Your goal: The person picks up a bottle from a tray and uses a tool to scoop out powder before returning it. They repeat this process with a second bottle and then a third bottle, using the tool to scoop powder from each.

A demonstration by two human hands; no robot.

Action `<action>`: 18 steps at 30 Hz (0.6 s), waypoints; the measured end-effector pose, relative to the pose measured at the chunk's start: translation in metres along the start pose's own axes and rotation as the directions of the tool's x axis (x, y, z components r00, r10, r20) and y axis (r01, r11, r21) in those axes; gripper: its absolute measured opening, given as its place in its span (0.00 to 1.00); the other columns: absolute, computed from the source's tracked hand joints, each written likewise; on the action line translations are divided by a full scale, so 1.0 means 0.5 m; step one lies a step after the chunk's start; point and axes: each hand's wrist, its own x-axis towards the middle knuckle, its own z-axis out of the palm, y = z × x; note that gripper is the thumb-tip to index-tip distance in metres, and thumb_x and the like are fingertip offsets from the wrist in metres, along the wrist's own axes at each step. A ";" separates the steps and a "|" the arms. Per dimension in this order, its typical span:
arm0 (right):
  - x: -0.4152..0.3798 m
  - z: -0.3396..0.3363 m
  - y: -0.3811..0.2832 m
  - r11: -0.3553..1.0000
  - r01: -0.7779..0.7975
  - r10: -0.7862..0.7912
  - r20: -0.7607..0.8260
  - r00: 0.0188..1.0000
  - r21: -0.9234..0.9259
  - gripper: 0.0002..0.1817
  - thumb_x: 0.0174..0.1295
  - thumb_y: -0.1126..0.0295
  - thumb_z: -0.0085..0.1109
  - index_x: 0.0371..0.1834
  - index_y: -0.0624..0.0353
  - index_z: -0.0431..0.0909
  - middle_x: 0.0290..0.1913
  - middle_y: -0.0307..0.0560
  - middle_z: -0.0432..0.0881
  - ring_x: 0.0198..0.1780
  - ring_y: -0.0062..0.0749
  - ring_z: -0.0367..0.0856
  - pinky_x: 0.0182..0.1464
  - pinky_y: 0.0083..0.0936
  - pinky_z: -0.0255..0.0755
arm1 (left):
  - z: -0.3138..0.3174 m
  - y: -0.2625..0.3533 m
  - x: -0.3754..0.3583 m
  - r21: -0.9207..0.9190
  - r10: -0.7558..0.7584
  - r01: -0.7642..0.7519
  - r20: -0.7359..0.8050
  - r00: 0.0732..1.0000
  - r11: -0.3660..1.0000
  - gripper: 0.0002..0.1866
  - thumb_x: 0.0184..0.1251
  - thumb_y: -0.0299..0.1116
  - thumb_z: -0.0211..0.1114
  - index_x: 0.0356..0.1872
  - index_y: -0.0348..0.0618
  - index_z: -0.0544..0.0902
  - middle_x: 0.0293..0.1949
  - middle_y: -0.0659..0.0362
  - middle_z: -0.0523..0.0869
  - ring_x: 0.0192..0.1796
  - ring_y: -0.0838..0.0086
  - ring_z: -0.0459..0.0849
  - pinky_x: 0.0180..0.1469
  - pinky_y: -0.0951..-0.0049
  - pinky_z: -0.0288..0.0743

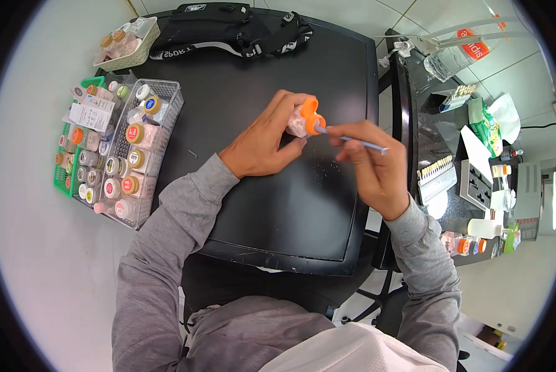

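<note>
A small clear bottle (296, 126) with pinkish contents is tilted above the black table, its orange flip cap (309, 108) open. My left hand (262, 136) is wrapped round this bottle. Between the fingers of my right hand (377, 164) is a thin light-blue stick (368, 144), its far end at the orange mouth of the bottle; whether the tip is inside cannot be made out. Small pale crumbs (325, 169) lie on the tabletop below the hands.
Baskets of small jars (157, 146) stand on the table (259, 214) at left, with a black bag (210, 31) at the back edge. To the right, a side counter (423, 136) holds a shade guide (437, 180), a tissue pack (485, 127) and a water bottle (451, 61).
</note>
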 end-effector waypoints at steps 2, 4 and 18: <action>-0.004 0.003 -0.006 0.989 -0.143 0.143 0.026 0.989 0.027 0.12 0.86 0.74 0.57 0.58 0.65 0.90 0.46 0.48 0.91 0.38 0.27 0.91 0.41 0.23 0.85 | 0.003 0.000 0.003 -0.011 -0.005 0.005 -0.013 1.000 1.000 0.34 0.67 0.29 0.83 0.69 0.37 0.74 0.62 0.50 0.79 0.67 0.58 0.82 0.70 0.61 0.76; 0.001 0.001 0.003 1.000 -0.009 0.009 -0.019 1.000 -0.007 0.12 0.86 0.74 0.57 0.58 0.65 0.91 0.45 0.48 0.91 0.37 0.27 0.90 0.41 0.23 0.85 | 0.000 -0.005 0.002 0.039 0.028 -0.027 -0.032 0.999 0.999 0.33 0.66 0.30 0.84 0.68 0.38 0.74 0.61 0.50 0.80 0.65 0.58 0.84 0.67 0.60 0.79; 0.000 0.000 -0.002 0.999 0.030 -0.030 -0.003 1.000 -0.011 0.12 0.85 0.76 0.57 0.58 0.65 0.90 0.45 0.49 0.90 0.37 0.27 0.89 0.42 0.23 0.86 | -0.001 0.010 -0.002 -0.060 -0.001 0.001 0.008 1.000 0.998 0.33 0.67 0.23 0.82 0.70 0.40 0.74 0.61 0.50 0.83 0.59 0.62 0.87 0.62 0.64 0.82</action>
